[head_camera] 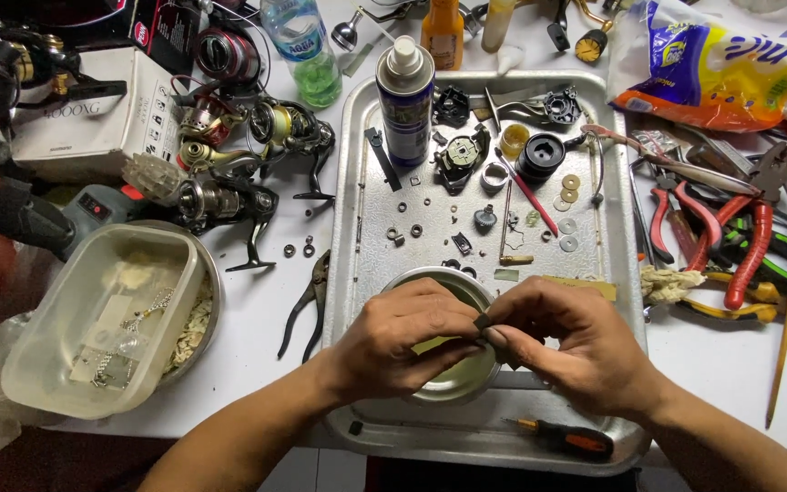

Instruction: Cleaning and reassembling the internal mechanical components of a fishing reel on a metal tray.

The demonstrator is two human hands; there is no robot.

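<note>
Left hand point(403, 337) and right hand point(562, 342) both pinch one small dark metal part point(484, 322) right above the round steel bowl point(453, 387) on the dented metal tray point(366, 182); slipping fingertips could drop it into the bowl's liquid.

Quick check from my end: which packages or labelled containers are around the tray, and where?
Spray can: tray's top, upright, dark label, white cap.
Water bottle: above tray's left corner, clear, blue label.
Cardboard box: far left, white.
Snack bag: top right, yellow, blue, orange.
</note>
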